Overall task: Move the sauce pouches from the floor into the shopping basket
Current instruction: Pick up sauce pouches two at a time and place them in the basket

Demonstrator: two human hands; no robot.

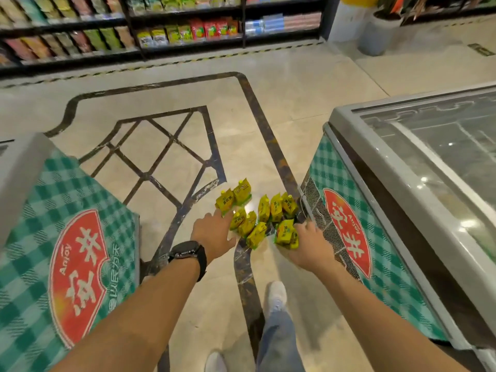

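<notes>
Several yellow-green sauce pouches (264, 210) lie clustered on the tiled floor between two freezers. My left hand (213, 232), with a black watch on its wrist, reaches down with fingers extended, its fingertips by the leftmost pouches (225, 202). My right hand (306, 244) is lower right of the cluster, and its fingers grip a pouch (285, 233) at the near right. No shopping basket is in view.
A chest freezer (418, 183) with a glass lid and green checked side stands right, close to the pouches. Another freezer (61, 237) stands left. Stocked shelves (161, 30) line the back. My legs and white shoes (276, 296) are below the hands.
</notes>
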